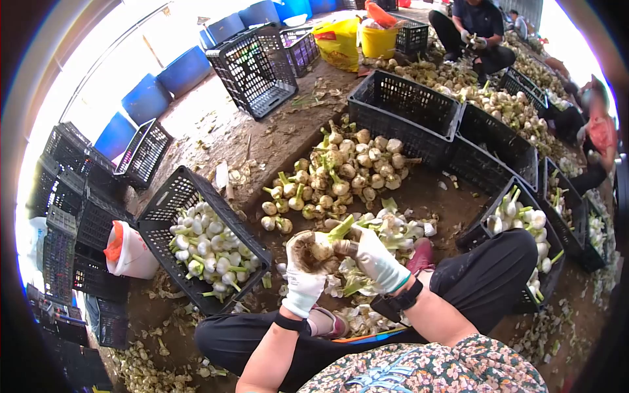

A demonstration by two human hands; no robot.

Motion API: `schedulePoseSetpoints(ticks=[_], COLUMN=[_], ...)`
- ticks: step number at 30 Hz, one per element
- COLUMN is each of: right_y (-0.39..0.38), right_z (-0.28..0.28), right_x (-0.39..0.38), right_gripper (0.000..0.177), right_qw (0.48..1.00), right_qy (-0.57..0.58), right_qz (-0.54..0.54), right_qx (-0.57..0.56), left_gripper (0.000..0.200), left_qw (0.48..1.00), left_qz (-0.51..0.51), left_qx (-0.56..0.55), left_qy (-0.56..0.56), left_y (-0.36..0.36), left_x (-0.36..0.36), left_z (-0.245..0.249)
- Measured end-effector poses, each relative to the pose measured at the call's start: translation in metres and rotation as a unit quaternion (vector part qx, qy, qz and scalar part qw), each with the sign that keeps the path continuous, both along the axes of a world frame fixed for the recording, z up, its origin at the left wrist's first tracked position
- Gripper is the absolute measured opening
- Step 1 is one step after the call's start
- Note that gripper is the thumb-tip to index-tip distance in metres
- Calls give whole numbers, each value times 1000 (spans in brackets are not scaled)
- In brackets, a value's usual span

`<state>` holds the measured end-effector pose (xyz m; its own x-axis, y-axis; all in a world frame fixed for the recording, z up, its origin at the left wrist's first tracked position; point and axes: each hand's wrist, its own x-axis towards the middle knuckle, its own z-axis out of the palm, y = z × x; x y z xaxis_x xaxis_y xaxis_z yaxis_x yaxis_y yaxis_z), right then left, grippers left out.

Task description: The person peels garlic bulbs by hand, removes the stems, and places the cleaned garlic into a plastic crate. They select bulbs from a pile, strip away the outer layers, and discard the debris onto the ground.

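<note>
The dirt ground point(216, 124) carries everything here, strewn with dry skins; on it stand black crates, the biggest an empty crate point(406, 108) beyond the heap of garlic point(341, 170), which lies loose on the ground straight ahead of the seated person; to the person's left a tilted crate point(164, 209) holds pale trimmed bulbs point(209, 249), and to the right another crate point(481, 230) holds more of them with green stalks showing; a litter of peelings point(393, 229) lies just beside the knees; two other people point(475, 26) sit well apart at the far end. Both of the person's hands wear white gloves and meet over the lap; the left hand point(303, 278) is wrapped around the garlic bulb point(318, 251) from below, root end cupped in the palm; the right hand point(377, 262) is closed on the same bulb at its neck, where the green stem point(341, 228) rises up and away from the fingers. The bulb looks light and firm, rounded enough to sit in one palm; its outer skin appears papery and loose, likely to slide or tear under a pinch, and soil on the roots probably makes that end gritty rather than slick. The stem seems the softer part, bendable and prone to snapping if used as a handle; the surer hold is around the body of the bulb with the neck steadied by the other hand, much as it is held now.
</note>
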<state>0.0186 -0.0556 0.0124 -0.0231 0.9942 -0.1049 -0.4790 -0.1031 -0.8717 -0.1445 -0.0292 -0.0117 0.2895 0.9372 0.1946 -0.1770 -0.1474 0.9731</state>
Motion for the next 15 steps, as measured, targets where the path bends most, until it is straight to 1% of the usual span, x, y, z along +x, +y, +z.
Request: schedulePoseSetpoints(ticks=[1, 2, 3, 4, 5, 6, 7, 8, 9, 10, 11, 12, 13, 14, 15], right_y=[2, 3, 4, 5, 6, 6, 6, 5, 4, 5, 7, 8, 7, 6, 6], right_z=[-9, -10, -11, -15, -18, -21, -24, -25, -25, -28, -33, -38, -42, -43, -45], right_x=[-2, -2, -3, -4, -7, -8, -7, -5, -3, -1, 2, 4, 8, 13, 16], right_gripper=[45, 45, 44, 44, 40, 36, 36, 32, 29, 29, 27, 25, 25, 26, 28], right_qw=[999, 999, 997, 997, 994, 979, 979, 977, 974, 974, 997, 989, 989, 982, 970], right_qy=[2, -12, -26, -26, 79, 183, 182, 190, 199, 198, 31, -137, -137, -172, -206], right_qz=[-26, -23, -20, -22, -28, -34, -33, -24, -16, -16, -35, -54, -55, -66, -78], right_qx=[-26, -45, -64, -64, -75, -86, -86, -96, -105, -105, -58, -9, -9, 46, 102], left_gripper=[66, 67, 67, 67, 67, 66, 65, 65, 63, 62, 62, 59, 57, 58, 58], left_qw=[1000, 994, 976, 984, 984, 990, 994, 994, 999, 983, 983, 969, 951, 939, 940], left_qz=[-3, 30, 62, 58, 58, 45, 33, 34, 6, -22, -22, -35, -49, -85, -86], left_qx=[-2, 71, 144, 124, 124, 98, 72, 72, -38, -146, -147, -186, -225, -259, -258], left_qy=[-4, 72, 148, 114, 113, 92, 70, 69, -19, -106, -107, -156, -205, -207, -207], left_y=[1, 2, 2, 4, 4, 3, 3, 2, 2, 2, 1, -1, -1, 2, 2], left_x=[2, 4, 5, 8, 8, 8, 7, 7, 7, 6, 5, 5, 4, -1, -1], left_z=[-3, -2, -2, -5, -6, -7, -7, -6, -5, -4, -2, 4, 8, 5, 3])
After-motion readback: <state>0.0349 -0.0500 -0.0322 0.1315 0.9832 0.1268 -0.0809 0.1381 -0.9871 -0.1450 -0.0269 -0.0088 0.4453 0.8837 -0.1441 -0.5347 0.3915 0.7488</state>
